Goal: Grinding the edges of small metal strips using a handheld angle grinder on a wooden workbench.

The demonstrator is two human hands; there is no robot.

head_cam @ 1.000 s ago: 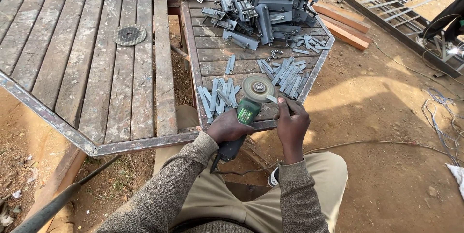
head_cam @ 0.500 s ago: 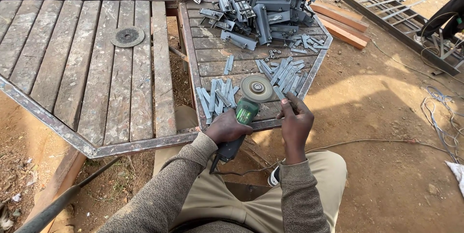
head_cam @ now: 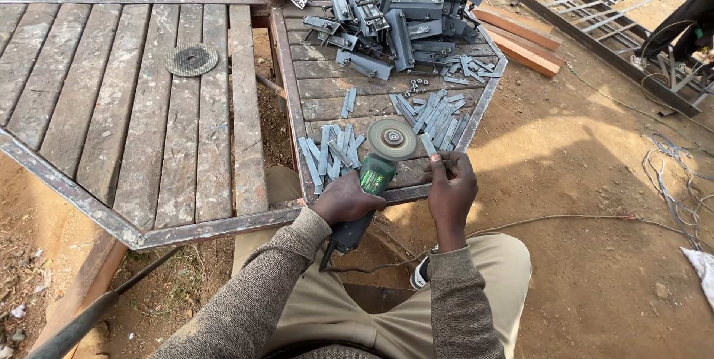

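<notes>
Left hand (head_cam: 344,199) is wrapped tight around the body of the green grinder (head_cam: 370,180), fingers closed on it. The grinder's disc (head_cam: 391,139) faces up, just above the near rim of the table (head_cam: 223,221).

Right hand (head_cam: 449,184), just right of the disc, has thumb and fingertips pinched on a short grey metal strip (head_cam: 428,145). The strip's upper end sits against the disc's right edge; contact looks likely, but I cannot tell for certain.

Change over the last second: small. The right hand has slid slightly lower and nearer the disc, and the strip is now angled up to the disc rim. The left hand's grip on the grinder is unchanged. No sparks are visible, so whether the disc is spinning cannot be told. My reading: the strip has been brought to the wheel, with grinding about to begin or just begun.

Around the disc: loose strips (head_cam: 327,154) lie to its left, another batch (head_cam: 439,113) beyond it, and a heap of metal brackets (head_cam: 398,17) lies further back. A spare disc (head_cam: 192,59) lies well to the left. The power cord (head_cam: 565,218) trails to the right over the dirt.
</notes>
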